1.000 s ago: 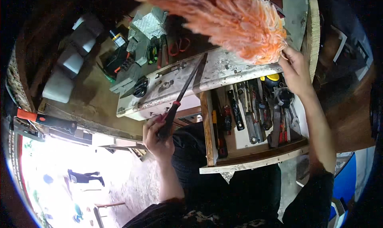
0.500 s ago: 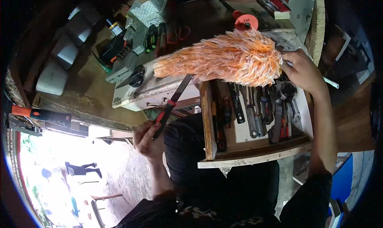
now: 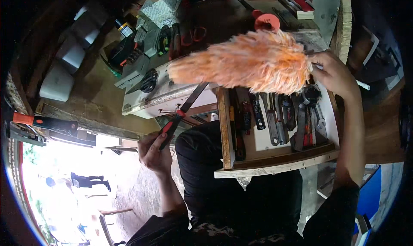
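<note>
In my left hand [image 3: 155,153] is what looks like a flat file [image 3: 185,110], with a red-and-black handle and a long dark blade. The hand is closed round the handle, and the far end of the blade reaches the underside of a duster. My right hand [image 3: 334,75] is closed at the thick end of that fluffy orange-and-white duster [image 3: 245,65], whose handle is hidden. The duster lies across the view above an open drawer [image 3: 275,167], covering its back part. Screwdrivers, wrenches [image 3: 320,119] and other hand tools lie in the drawer.
Scissors with red handles [image 3: 193,36], a black coil [image 3: 149,80] and a grey case [image 3: 132,74] lie on the workbench. A red disc [image 3: 266,22] is behind the duster. At left, an orange-and-black handle [image 3: 45,122] juts out near the bench edge. My knees are beneath the drawer.
My left hand has drawn slightly left with the file. The duster has shifted a little to the right with my right hand, and its fibres now look smeared by motion.
</note>
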A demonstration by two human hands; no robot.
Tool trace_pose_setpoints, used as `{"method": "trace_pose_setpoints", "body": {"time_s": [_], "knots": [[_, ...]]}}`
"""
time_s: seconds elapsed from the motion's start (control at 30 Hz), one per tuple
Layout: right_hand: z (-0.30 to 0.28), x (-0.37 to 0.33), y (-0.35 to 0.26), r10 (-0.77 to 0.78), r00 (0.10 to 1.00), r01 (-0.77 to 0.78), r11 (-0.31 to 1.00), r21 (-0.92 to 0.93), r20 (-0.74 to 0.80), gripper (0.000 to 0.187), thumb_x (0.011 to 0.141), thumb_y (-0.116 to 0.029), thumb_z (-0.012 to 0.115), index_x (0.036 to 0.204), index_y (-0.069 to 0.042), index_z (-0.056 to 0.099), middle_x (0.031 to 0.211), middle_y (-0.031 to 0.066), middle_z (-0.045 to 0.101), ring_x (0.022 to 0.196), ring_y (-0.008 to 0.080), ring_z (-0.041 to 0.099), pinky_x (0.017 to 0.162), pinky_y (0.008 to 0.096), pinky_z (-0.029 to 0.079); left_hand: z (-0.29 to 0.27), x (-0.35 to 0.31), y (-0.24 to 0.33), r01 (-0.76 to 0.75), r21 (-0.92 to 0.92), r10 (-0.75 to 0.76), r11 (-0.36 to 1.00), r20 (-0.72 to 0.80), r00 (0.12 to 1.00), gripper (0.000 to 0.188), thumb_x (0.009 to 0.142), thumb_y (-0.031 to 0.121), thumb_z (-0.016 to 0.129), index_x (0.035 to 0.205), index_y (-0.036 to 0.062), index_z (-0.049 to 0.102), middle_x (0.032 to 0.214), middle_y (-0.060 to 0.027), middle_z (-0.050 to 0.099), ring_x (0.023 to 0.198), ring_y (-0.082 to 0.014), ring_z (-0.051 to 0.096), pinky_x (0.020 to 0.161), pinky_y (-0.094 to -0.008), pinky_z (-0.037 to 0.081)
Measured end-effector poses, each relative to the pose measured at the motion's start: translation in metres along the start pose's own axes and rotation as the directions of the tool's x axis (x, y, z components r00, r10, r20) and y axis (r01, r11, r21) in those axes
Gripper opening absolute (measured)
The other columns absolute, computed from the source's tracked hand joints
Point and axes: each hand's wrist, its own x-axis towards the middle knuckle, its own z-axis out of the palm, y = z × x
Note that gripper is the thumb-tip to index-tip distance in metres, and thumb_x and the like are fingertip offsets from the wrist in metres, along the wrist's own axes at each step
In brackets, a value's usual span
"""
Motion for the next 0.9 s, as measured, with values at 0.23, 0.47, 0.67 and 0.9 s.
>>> {"method": "trace_pose_setpoints", "body": {"time_s": [0.23,0.47,0.67,0.9], "knots": [[0.031,0.002,-0.002,-0.179,0.978,0.186,0.981,0.056,-0.103,0.021,0.081,-0.010,0.062,0.100,-0.001,0.065,0.095,0.0168,0.065,0.094,0.0310,0.059,0.081,0.0371,0.047,-0.009,-0.002,-0.012,-0.035,0.094,0.030,0.995,0.058,0.998,0.036,0.057,0.001,0.085,0.089,0.0134,0.074,0.086,-0.0063,0.065,0.078,-0.0204,0.062,0.069,-0.0308,0.051],[0.002,-0.003,0.051,0.057,0.996,-0.062,0.995,-0.080,-0.065,0.024,0.084,-0.010,0.062,0.106,0.000,0.061,0.104,0.0148,0.059,0.096,0.0279,0.059,0.083,0.0337,0.046,-0.022,0.010,-0.018,-0.001,0.168,-0.012,0.986,0.079,0.997,0.038,0.060,0.005,0.085,0.094,0.0052,0.069,0.088,-0.0078,0.064,0.084,-0.0237,0.064,0.071,-0.0325,0.052],[0.034,0.009,0.033,-0.161,0.985,0.166,0.984,0.072,-0.068,0.024,0.082,-0.010,0.061,0.104,0.000,0.062,0.089,0.0158,0.065,0.089,0.0336,0.060,0.079,0.0354,0.047,-0.009,0.000,-0.003,0.519,-0.221,-0.495,0.826,0.154,0.855,0.025,0.081,0.011,0.073,0.096,-0.0047,0.060,0.073,-0.0076,0.061,0.064,-0.0138,0.062,0.057,-0.0244,0.049],[0.045,0.012,-0.037,-0.269,0.959,0.251,0.953,0.168,0.093,0.025,0.083,-0.014,0.060,0.106,-0.005,0.063,0.093,0.0181,0.065,0.085,0.0376,0.059,0.081,0.0448,0.045,-0.003,0.007,0.007,0.637,-0.097,-0.609,0.765,0.215,0.764,0.018,0.090,0.013,0.063,0.093,-0.0041,0.061,0.063,-0.0018,0.056,0.052,-0.0062,0.049,0.047,-0.0203,0.039]]}}
